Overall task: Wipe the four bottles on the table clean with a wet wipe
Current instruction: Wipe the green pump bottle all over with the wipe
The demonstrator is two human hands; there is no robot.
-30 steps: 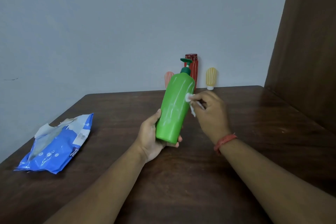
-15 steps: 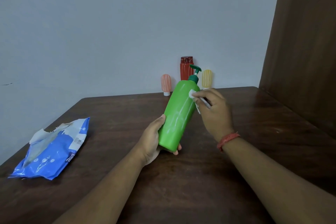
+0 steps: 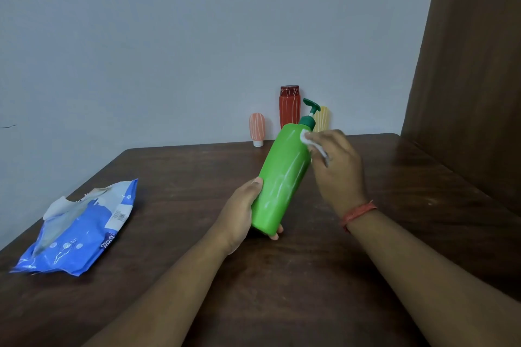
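Observation:
My left hand [image 3: 239,217] grips the lower part of a green pump bottle [image 3: 282,177], which is lifted above the table and tilted up to the right. With my right hand [image 3: 337,166] I pinch a small white wet wipe [image 3: 308,139] against the bottle's shoulder, just below its dark green pump. Three more bottles stand at the table's far edge against the wall: a small pink one [image 3: 256,128], a taller red one [image 3: 289,105] and a yellow one [image 3: 324,118] partly hidden behind the pump.
A blue wet-wipe pack [image 3: 81,229] lies open on the left of the dark wooden table [image 3: 282,276]. A brown wooden panel [image 3: 473,79] rises along the table's right side. A grey wall stands behind.
My right hand has slid the wipe up the bottle from its upper body to the shoulder. The bottle has tilted further to the right, uncovering the red bottle behind it.

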